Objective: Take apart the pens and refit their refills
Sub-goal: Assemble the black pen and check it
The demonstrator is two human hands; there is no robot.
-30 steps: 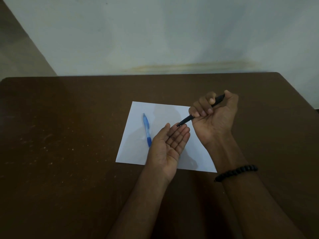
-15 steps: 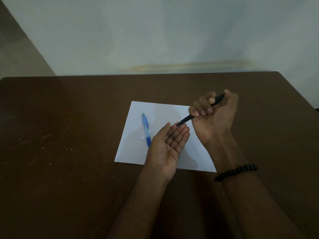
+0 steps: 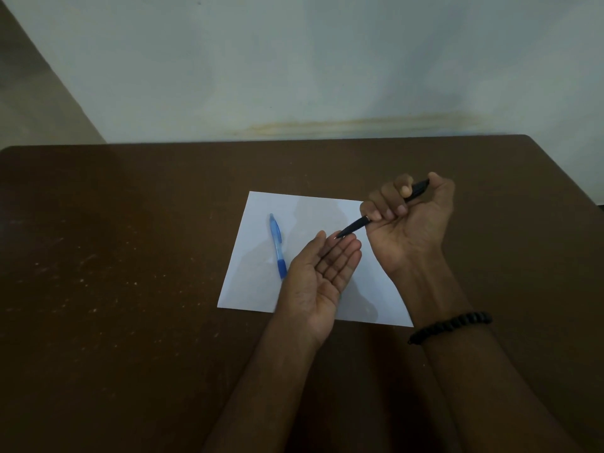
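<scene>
My right hand (image 3: 410,223) grips a black pen (image 3: 354,227) in a curled fist, palm up. The pen slants down to the left, and its tip sits just above the fingertips of my left hand (image 3: 322,277). That left hand is held palm up with straight fingers and holds nothing. A blue pen (image 3: 277,245) lies whole on a white sheet of paper (image 3: 258,282), left of my left hand. Its lower tip is hidden behind the left hand's edge.
The paper lies on a dark brown table (image 3: 114,289) whose far edge meets a pale wall (image 3: 294,60). A black bead bracelet (image 3: 451,325) circles my right wrist. Both forearms cross the near part of the table.
</scene>
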